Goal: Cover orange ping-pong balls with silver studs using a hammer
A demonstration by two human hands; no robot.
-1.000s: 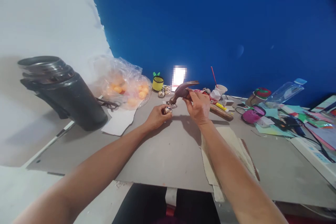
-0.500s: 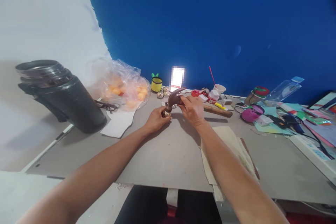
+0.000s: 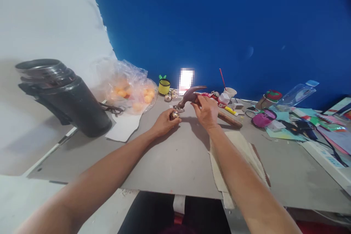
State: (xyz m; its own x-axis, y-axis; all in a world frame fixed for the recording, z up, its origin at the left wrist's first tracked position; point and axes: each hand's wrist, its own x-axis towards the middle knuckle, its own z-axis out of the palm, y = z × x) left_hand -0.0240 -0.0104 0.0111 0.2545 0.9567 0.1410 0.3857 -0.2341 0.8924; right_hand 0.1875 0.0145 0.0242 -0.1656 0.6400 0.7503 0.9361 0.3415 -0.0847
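Observation:
My left hand pinches a small round ball with a shiny gold-and-dark pattern, low over the grey table. My right hand grips a claw hammer close to its dark head. Its wooden handle sticks out to the right behind the hand. The hammer's striking face points down, just above and behind the ball, apart from it. Beneath that face lies a small patterned piece, partly hidden and too small to name. Similar shiny balls sit farther back.
A large dark thermos and a plastic bag of orange fruit stand left, near white paper. A folded cloth lies under my right forearm. Paper cup, power strip and craft clutter are on the right.
The hammer has lifted off the ball and shifted right and slightly back with my right hand. The ball, still in my left hand, now shows more fully.

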